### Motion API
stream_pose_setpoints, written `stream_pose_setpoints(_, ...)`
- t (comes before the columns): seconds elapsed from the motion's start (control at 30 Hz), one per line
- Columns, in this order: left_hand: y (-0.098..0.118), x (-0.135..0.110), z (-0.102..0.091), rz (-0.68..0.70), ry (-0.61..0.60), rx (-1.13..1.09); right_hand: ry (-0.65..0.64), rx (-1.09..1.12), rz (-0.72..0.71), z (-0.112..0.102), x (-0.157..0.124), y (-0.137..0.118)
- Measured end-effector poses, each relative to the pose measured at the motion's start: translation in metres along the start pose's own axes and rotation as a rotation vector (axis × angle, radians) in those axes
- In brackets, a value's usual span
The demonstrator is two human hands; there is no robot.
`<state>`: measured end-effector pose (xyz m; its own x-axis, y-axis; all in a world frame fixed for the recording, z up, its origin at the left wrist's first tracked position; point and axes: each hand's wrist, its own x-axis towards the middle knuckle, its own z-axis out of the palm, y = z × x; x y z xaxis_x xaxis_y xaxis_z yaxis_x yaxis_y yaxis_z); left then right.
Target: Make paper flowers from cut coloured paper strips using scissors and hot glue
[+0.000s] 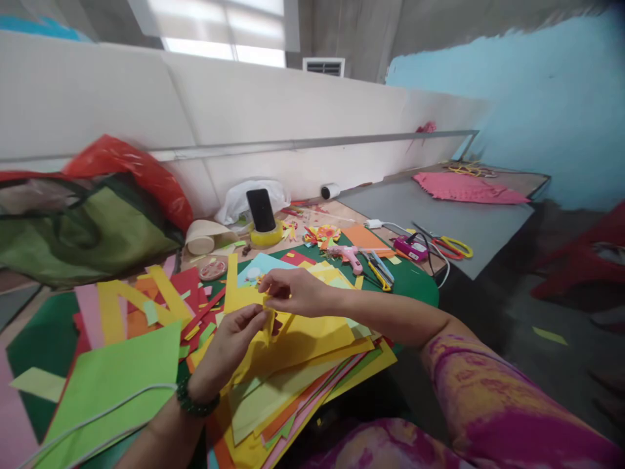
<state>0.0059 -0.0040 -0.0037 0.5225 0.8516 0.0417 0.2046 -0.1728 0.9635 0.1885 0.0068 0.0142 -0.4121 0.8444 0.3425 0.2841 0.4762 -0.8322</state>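
Yellow piece (pixel 269 326): held up between both hands, over the paper stack (pixel 312 342).
Left hand (pixel 232 342): thumb and fingers pinch its lower part.
Right hand (pixel 300 293): fingertips pinch its upper end (any fold there is too small to make out).
Paper: might tear if the pinches pull apart; the uneven stack might slide if a wrist drags it.
Glue gun (pixel 349 256): could burn the right arm, if hot; the cutter (pixel 379 269) beside it might nick.
Green table (pixel 415 286): strewn with scraps and sheets.
Room: white partition (pixel 293 107) behind, blue wall (pixel 537 98) rightward.
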Motion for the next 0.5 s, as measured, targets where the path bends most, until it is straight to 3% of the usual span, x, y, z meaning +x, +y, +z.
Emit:
stream_pose_setpoints(0.2, -0.004, -0.001, 0.0, 0.047, -0.016, 0.113, -0.013, 0.177, 0.109, 0.003, -0.008, 0.01)
stream_pose_setpoints(0.3, -0.003, -0.003, -0.001, 0.086, 0.069, 0.246, 0.031, 0.013, 0.083, -0.013, -0.02, 0.013)
stream_pose_setpoints(0.37, -0.001, -0.006, 0.001, 0.133, 0.149, 0.34, 0.136, -0.241, 0.095, -0.048, -0.034, 0.014)
stream_pose_setpoints(0.4, 0.0, -0.007, 0.002, 0.154, 0.167, 0.39, 0.263, -0.426, 0.165, -0.075, -0.044, 0.014)
stream_pose_setpoints(0.43, 0.001, -0.009, 0.005, 0.17, 0.16, 0.443, 0.45, -0.635, 0.28, -0.106, -0.055, 0.016)
stream_pose_setpoints(0.5, 0.0, -0.013, 0.011, 0.18, 0.066, 0.542, 0.691, -0.779, 0.406, -0.178, -0.083, 0.022)
